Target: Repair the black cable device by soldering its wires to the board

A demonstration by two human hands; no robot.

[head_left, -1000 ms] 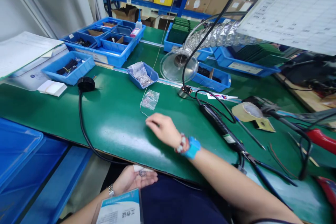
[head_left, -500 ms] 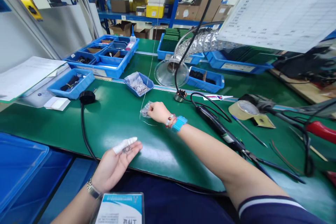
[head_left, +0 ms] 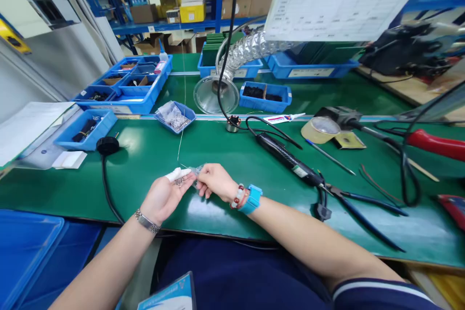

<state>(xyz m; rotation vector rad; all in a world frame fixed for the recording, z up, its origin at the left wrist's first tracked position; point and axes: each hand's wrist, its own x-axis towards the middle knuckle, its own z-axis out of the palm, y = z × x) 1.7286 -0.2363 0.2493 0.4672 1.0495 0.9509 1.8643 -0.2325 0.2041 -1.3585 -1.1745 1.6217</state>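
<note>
My left hand (head_left: 162, 197) is palm up over the bench, cupped around several small metal parts (head_left: 179, 181). White covers wrap some of its fingertips. Right beside it, my right hand (head_left: 219, 182) pinches a small clear plastic bag (head_left: 197, 171), whose edge meets the left fingertips. What the bag contains is too small to make out. Beyond both hands stands a blue tray (head_left: 177, 128) with a clear bag and small shiny pieces in it. A thin pale wire (head_left: 179, 145) runs down to the bench near the left fingers.
A black handheld tool (head_left: 286, 157) with a cable lies to the right, near pliers (head_left: 339, 193), a tape roll (head_left: 320, 130) and a blue pen (head_left: 329, 156). A fume hose funnel (head_left: 210, 97) stands behind. At left are a black round plug (head_left: 107, 145) and compartment bins (head_left: 152, 97).
My right hand has come back toward me with the plastic bag and now meets the left hand. My left hand has risen slightly, still cupping the metal parts. The camera view has shifted right.
</note>
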